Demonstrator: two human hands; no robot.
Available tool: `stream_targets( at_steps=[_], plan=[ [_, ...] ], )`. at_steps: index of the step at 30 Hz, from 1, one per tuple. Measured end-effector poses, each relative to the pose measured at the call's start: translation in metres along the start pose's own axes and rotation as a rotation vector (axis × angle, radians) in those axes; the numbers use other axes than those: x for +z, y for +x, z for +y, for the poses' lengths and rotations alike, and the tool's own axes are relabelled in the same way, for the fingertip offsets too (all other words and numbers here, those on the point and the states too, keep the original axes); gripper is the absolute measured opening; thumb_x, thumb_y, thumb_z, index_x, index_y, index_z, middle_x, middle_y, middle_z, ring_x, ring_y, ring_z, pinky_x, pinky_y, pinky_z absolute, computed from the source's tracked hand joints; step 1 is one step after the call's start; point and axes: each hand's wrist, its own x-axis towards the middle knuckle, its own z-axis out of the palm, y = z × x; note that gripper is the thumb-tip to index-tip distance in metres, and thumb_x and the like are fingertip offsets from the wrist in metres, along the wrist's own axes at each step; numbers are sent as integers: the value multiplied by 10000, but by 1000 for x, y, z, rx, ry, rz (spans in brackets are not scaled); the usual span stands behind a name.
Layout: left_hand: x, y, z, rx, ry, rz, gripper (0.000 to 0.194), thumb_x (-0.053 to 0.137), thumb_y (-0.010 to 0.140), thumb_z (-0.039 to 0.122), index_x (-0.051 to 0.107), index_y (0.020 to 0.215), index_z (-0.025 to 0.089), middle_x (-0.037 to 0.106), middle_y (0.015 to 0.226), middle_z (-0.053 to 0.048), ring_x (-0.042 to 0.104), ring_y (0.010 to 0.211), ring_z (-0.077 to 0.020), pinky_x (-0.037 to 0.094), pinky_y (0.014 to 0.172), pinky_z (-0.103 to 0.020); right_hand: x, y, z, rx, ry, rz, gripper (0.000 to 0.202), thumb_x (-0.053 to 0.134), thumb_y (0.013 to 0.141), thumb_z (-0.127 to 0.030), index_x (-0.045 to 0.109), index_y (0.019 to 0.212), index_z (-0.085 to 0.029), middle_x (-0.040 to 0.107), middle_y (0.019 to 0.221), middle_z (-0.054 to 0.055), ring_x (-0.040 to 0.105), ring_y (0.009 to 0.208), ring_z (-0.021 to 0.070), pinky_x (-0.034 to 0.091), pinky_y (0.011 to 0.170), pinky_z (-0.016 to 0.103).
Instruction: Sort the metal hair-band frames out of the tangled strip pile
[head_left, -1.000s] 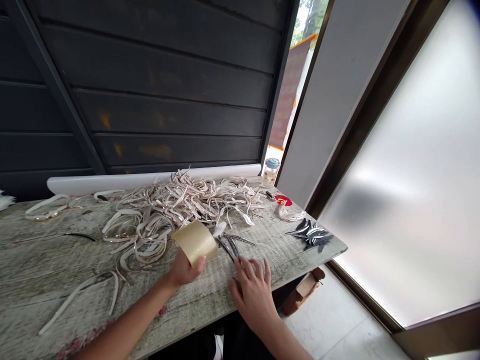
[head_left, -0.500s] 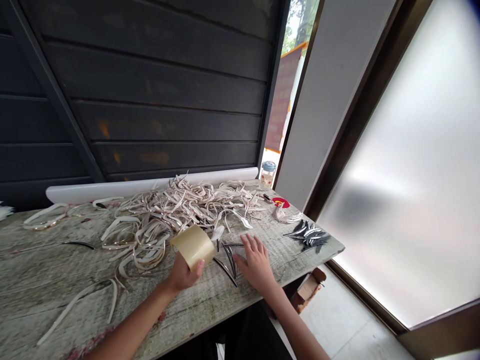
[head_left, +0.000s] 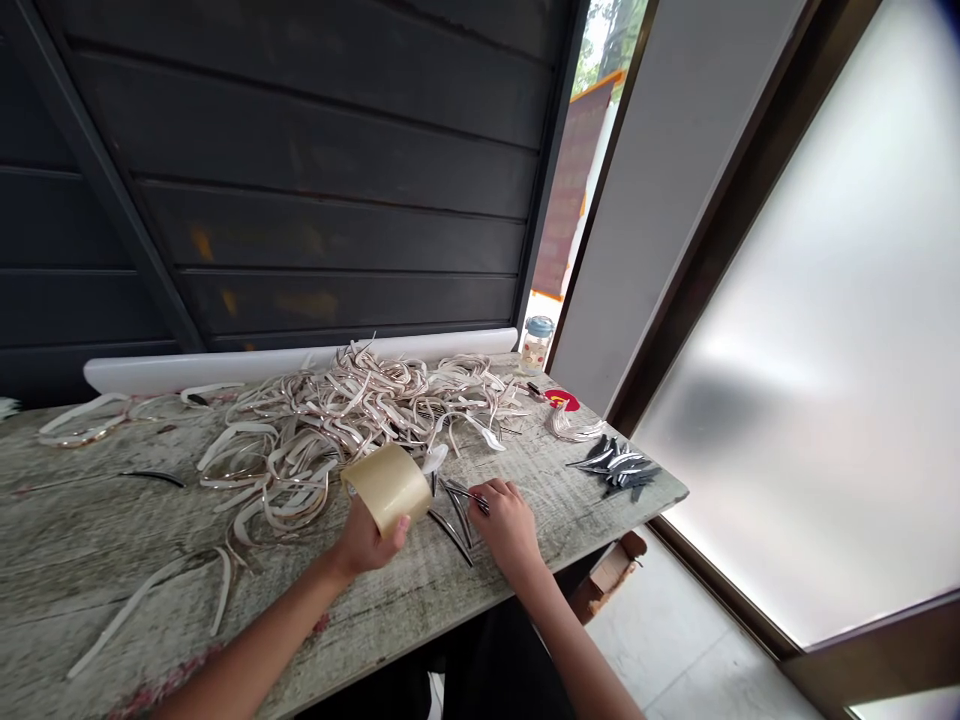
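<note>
Gripped in my left hand [head_left: 366,545] is a wide roll of tan, translucent tape [head_left: 391,487], tilted above the worn wooden table [head_left: 390,610]. My right hand [head_left: 508,525] is closed, its fingertips pinching a short dark, shiny curved strip [head_left: 480,503]. Between the two hands lie a few similar dark strips [head_left: 451,538] on the tabletop. Behind the tape roll spreads a large tangled heap of white and rose-gold strips [head_left: 375,395]. The heap's nearest loops are close to the roll.
A pile of dark curved strips [head_left: 619,466] lies at the table's right end. Near it are a white bundle [head_left: 571,428], a red disc [head_left: 562,400] and a blue-lidded jar [head_left: 535,345]. A white roll [head_left: 187,370] lines the back edge. Below stands an open cardboard box [head_left: 609,577].
My right hand's spread fingers have closed around a dark strip. My left hand still holds the tape roll in nearly the same place. The view has shifted slightly.
</note>
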Motion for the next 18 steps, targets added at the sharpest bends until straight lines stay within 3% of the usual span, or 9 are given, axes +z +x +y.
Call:
stream_targets(
  at_steps=[5, 10, 13, 18],
  plan=[
    [-2, 1, 3, 31, 23, 3, 320, 529, 765, 432, 748, 847, 215, 775, 924, -115, 690, 988, -359, 497, 924, -443, -3, -1, 3, 68, 22, 9, 268, 505, 931, -210, 759, 996, -263, 731, 995, 48, 665, 952, 237, 468, 817, 311],
    [0, 0, 0, 74, 28, 44, 335, 499, 806, 394, 733, 912, 181, 765, 912, -132, 696, 939, -349, 512, 883, -434, -7, -4, 9, 106, 20, 67, 250, 512, 951, -269, 751, 1021, -246, 713, 1043, 72, 624, 1013, 272, 478, 858, 354],
    [2, 0, -1, 83, 25, 61, 341, 480, 825, 389, 713, 964, 183, 764, 942, -126, 696, 947, -343, 519, 886, -431, -8, -17, 12, -6, 49, 85, 257, 509, 965, -302, 740, 1058, -241, 715, 1097, 74, 615, 1046, 267, 481, 913, 376],
    [1, 0, 1, 105, 8, 40, 326, 475, 841, 373, 699, 999, 197, 767, 936, -102, 707, 955, -317, 534, 874, -408, -6, -60, 6, -304, 72, 173, 322, 537, 944, -291, 665, 1237, -252, 622, 1348, 70, 497, 1306, 312, 403, 1068, 508]
  ],
)
